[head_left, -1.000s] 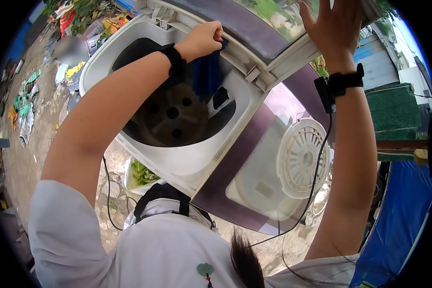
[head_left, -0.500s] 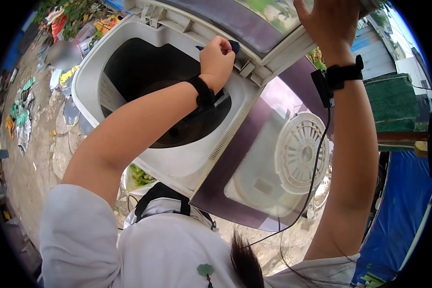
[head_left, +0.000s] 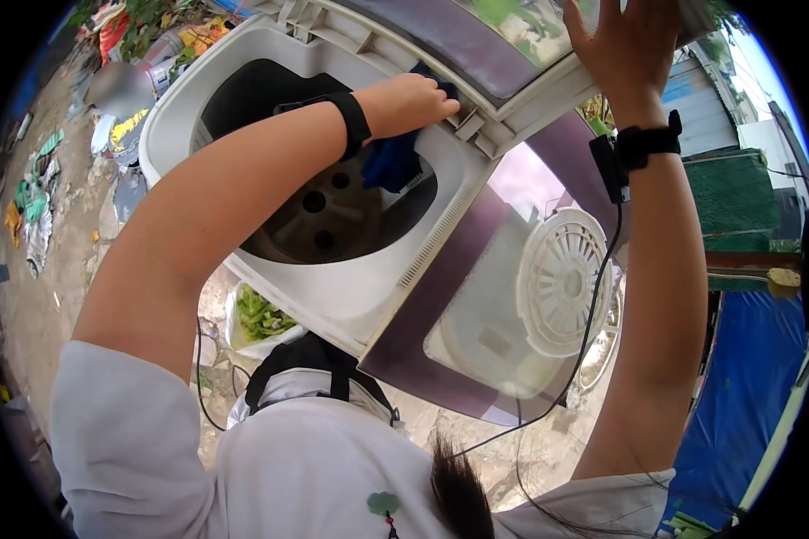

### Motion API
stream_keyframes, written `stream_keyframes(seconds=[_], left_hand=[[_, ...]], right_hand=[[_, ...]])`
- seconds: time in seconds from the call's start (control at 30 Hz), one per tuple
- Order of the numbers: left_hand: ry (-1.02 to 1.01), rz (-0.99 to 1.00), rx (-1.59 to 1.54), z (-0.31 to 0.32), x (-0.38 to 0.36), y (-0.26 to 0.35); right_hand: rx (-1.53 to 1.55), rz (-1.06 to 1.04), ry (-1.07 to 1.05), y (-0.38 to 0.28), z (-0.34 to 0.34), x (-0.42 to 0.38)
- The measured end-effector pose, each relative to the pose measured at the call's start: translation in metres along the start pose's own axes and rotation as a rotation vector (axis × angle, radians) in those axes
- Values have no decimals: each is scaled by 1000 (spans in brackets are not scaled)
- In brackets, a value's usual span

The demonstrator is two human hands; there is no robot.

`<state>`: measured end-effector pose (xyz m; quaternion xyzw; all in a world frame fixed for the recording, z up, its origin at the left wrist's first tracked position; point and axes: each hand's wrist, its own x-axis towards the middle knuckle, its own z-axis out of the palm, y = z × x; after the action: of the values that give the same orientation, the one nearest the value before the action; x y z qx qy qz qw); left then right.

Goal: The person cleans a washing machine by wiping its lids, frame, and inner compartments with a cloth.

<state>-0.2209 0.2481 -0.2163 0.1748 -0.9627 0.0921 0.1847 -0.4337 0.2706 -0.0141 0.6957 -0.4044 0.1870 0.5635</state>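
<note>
Along the washer's [head_left: 333, 301] hinge-side edge, a blue cloth [head_left: 394, 163] is being held by the left hand [head_left: 409, 103], fingers clamped on it, part draping over the tub [head_left: 351, 229]; the raised lid [head_left: 553, 97] is apparently being steadied by the right hand [head_left: 629, 49], fingers spread apart.

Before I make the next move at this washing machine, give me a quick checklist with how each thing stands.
1. Lid raised off the tub: ok.
2. Right hand at the lid: ok, fingers spread against its frame.
3. Blue cloth in the left hand: ok, gathered under it, with part hanging over the tub opening.
4. Tub holds nothing loose: cannot tell, the left forearm and cloth hide part of it.
5. Black cable away from the tub opening: ok, it crosses the purple-edged cover beside it.
</note>
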Motion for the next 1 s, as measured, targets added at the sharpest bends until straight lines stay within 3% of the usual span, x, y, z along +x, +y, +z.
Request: stream_keyframes(seconds=[0.07,0.2,0.33,0.43,0.57,0.6,0.73,0.83,0.97,1.0], left_hand=[[79,46,149,1,-8,-6],[-23,-177,411,10,11,31],[8,-435,-120,-1,24,27],[288,-548,-522,-5,28,39],[426,-512,-749,5,18,48],[325,-461,-648,0,15,45],[271,-356,-689,-18,8,38],[568,-419,-895,-3,21,56],[285,-429,-867,8,43,82],[265,-427,-737,21,45,84]], right_hand=[[-22,5,-18,0,0,0],[12,-20,17,-1,-2,-1],[-24,-3,-26,-2,-3,-3],[22,-1,17,-2,1,1],[40,-9,22,0,6,-4],[36,-9,20,1,7,-4],[-42,9,-2,0,6,-4],[-6,18,-13,-1,3,-2],[27,10,2,1,5,-5],[36,12,3,1,6,-5]])
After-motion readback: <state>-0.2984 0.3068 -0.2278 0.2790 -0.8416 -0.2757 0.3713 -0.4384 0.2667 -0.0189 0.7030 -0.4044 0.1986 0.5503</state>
